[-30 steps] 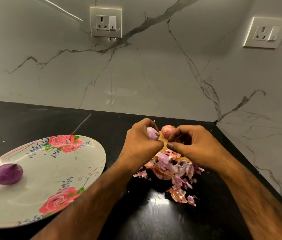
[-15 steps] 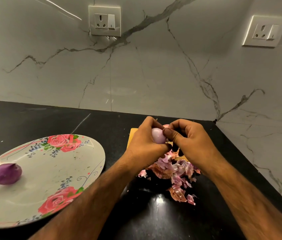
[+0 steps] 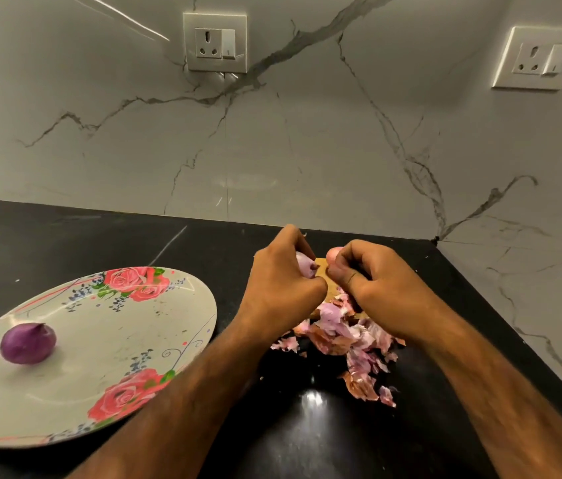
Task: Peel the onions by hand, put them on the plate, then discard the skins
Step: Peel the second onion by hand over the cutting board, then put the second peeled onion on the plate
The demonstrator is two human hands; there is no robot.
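The left hand (image 3: 283,285) has its fingers (image 3: 293,243) curled tight round a small pale purple onion (image 3: 305,266), close beside the right hand (image 3: 376,288). The right fingers (image 3: 340,276) are curled too, thumb pressed on the first finger, but I cannot tell if any skin is pinched there. Just under both sets of fingers lies a heap of pink and purple onion skins (image 3: 341,333) on the shiny black bench (image 3: 100,243). Well off to the left of the fingers, one round dark purple peeled onion (image 3: 27,343) sits on the big flowery plate (image 3: 134,340). A pinkish onion (image 3: 334,254) peeks out just behind the right fingers. I think one onion is done, one is partway, and the skins are not thrown away yet.
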